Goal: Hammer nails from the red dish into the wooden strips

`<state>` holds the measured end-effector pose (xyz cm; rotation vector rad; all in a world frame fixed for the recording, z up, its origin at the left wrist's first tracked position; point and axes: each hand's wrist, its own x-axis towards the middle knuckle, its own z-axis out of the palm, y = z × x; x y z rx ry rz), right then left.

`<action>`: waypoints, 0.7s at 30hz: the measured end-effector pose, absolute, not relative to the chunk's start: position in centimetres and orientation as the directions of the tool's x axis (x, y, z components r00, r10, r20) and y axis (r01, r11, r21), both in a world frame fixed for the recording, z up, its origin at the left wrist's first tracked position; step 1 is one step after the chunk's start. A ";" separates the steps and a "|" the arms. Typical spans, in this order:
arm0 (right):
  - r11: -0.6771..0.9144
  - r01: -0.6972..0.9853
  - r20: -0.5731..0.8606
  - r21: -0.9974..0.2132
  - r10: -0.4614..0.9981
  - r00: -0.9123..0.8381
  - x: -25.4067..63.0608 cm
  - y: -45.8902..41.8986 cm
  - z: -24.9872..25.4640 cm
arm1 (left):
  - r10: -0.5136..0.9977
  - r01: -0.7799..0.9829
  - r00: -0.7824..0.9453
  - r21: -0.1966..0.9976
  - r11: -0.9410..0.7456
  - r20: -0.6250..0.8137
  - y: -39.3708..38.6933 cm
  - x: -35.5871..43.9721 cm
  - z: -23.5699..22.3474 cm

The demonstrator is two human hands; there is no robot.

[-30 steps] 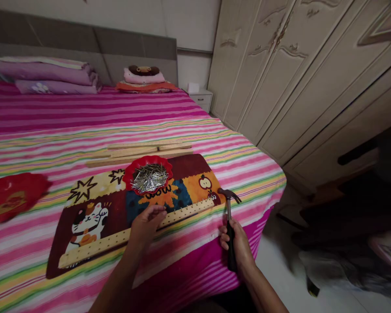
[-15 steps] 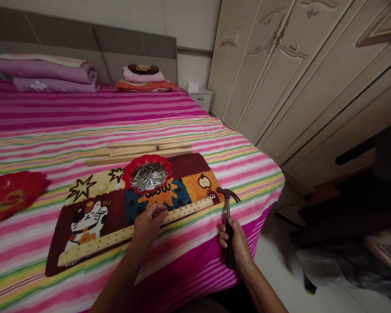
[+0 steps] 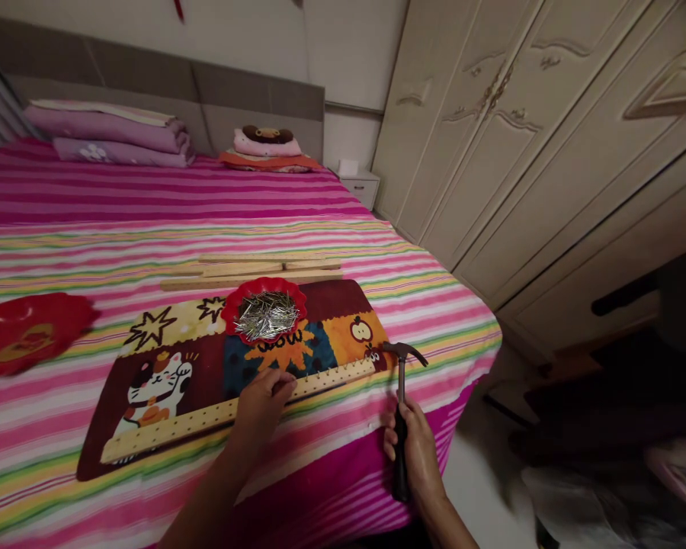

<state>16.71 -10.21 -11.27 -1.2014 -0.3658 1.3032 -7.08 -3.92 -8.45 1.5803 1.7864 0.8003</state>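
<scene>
My right hand (image 3: 417, 442) is wrapped round the black handle of a claw hammer (image 3: 401, 427), its head up beside the right end of a wooden strip (image 3: 177, 427). The long pale strip has rows of small holes and lies along the near edge of a patterned mat (image 3: 100, 427). Several nails (image 3: 334, 371) stand upright in its right part. My left hand (image 3: 266, 400) is closed in a pinch over the strip's middle; whatever is between the fingertips is too small to make out. Just behind, a red scalloped bowl (image 3: 226, 316) holds a heap of loose nails (image 3: 267, 314).
More wooden strips (image 3: 251, 276) lie behind the bowl on the striped bedsheet (image 3: 434, 305). A red plate (image 3: 62, 316) sits at the left. Folded bedding (image 3: 120, 141) is stacked by the headboard. To the right, the bed edge drops to the floor beside a wardrobe (image 3: 463, 152).
The view has shifted slightly, so the scene sits a little lower and further right. My left hand stays pinched over the strip, and my right hand keeps hold of the hammer.
</scene>
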 end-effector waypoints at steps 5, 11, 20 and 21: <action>-0.248 -0.306 -0.337 -0.919 0.897 0.287 16.0 -12.2 -7.2 | 0.996 0.651 -0.076 0.754 0.092 -0.056 -3.9 -6.9 -8.5; -0.029 0.331 -0.083 -0.943 0.985 -0.150 15.6 -12.9 -3.7 | 0.997 0.689 -0.080 0.721 0.071 -0.021 -4.0 -6.5 -8.7; 0.127 0.484 -0.040 -0.866 0.947 -0.319 13.9 -12.5 -3.0 | 0.998 0.723 -0.059 0.691 0.025 0.026 -4.3 -6.4 -9.0; 0.132 0.490 -0.037 -0.862 0.947 -0.320 13.9 -12.4 -2.9 | 0.998 0.721 -0.060 0.692 0.027 0.024 -4.3 -6.4 -9.1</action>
